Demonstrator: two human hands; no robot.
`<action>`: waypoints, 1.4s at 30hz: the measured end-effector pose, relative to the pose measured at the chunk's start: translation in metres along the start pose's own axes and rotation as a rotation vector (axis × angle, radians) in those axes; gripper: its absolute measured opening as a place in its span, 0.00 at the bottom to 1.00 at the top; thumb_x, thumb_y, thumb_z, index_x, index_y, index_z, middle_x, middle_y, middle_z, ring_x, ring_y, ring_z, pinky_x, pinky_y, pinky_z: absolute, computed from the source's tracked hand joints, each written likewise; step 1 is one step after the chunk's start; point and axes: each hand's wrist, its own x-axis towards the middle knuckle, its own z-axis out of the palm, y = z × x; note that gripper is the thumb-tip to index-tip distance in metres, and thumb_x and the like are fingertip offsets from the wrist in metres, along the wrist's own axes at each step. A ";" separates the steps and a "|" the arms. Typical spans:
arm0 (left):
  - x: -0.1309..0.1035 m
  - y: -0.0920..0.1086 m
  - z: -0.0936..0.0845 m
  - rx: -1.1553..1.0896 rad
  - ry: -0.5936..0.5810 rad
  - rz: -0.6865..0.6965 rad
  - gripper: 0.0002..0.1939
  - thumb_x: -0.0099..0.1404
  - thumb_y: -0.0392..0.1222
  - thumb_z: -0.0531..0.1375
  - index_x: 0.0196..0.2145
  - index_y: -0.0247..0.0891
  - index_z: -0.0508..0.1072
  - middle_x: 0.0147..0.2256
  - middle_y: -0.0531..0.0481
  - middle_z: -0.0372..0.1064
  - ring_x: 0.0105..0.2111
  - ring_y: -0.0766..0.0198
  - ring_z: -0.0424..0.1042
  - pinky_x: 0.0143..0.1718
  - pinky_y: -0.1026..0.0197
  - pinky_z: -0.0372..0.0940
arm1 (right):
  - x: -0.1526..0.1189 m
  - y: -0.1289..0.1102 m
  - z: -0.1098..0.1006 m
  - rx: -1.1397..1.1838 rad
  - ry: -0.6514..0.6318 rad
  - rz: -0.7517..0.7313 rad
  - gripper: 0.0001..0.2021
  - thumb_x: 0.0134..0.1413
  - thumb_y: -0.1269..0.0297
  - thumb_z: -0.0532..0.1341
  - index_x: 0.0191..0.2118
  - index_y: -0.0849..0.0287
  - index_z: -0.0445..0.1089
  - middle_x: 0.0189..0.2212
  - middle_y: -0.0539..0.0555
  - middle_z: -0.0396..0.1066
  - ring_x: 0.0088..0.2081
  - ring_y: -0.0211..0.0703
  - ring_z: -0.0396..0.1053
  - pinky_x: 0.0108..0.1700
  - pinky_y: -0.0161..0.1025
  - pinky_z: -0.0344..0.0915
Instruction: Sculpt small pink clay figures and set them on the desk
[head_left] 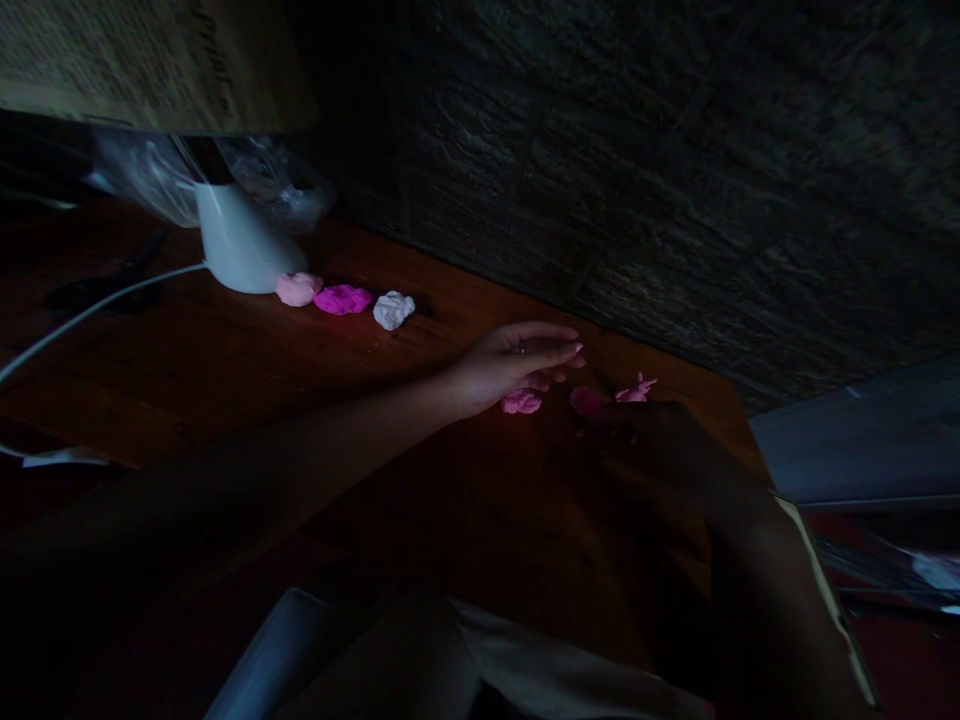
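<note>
My left hand (517, 362) reaches over the wooden table, palm partly turned down, its fingers stretched out and holding nothing. Just below its fingers lies a crumpled lump of pink modelling clay (521, 401). Deep shadow covers my right hand (649, 445), whose fingers look curled. At its fingertips is a flat, rounded piece of pink clay (587, 401), seemingly pinched there, though the grip is hard to see. Behind that hand sits a small pink clay shape with thin points (636, 388).
A lamp with a white base (244, 245) and printed shade (150, 65) stands at the left, its white cord (97, 305) trailing. Beside it lie lumps of pale pink (298, 289), magenta (343, 299) and white clay (394, 310). A dark stone wall (600, 180) borders the table (442, 300).
</note>
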 end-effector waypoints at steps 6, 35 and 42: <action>0.002 -0.004 -0.003 0.003 -0.009 -0.005 0.16 0.56 0.38 0.75 0.42 0.36 0.81 0.41 0.46 0.78 0.36 0.70 0.75 0.36 0.67 0.68 | 0.005 -0.007 0.003 0.006 -0.009 -0.033 0.13 0.49 0.76 0.65 0.34 0.50 0.82 0.30 0.50 0.83 0.28 0.43 0.77 0.31 0.37 0.67; 0.002 -0.004 -0.004 -0.085 -0.086 -0.059 0.14 0.55 0.41 0.76 0.39 0.37 0.83 0.43 0.45 0.80 0.35 0.69 0.76 0.28 0.70 0.62 | 0.010 -0.029 -0.001 0.539 0.049 -0.047 0.09 0.59 0.61 0.66 0.43 0.53 0.82 0.37 0.54 0.83 0.38 0.45 0.80 0.43 0.42 0.75; 0.000 0.001 -0.001 -0.110 -0.067 -0.028 0.16 0.55 0.39 0.76 0.41 0.37 0.82 0.39 0.47 0.79 0.32 0.71 0.74 0.27 0.71 0.62 | 0.011 -0.029 0.005 0.552 -0.022 -0.023 0.11 0.60 0.58 0.65 0.43 0.54 0.82 0.41 0.56 0.83 0.39 0.45 0.80 0.44 0.42 0.76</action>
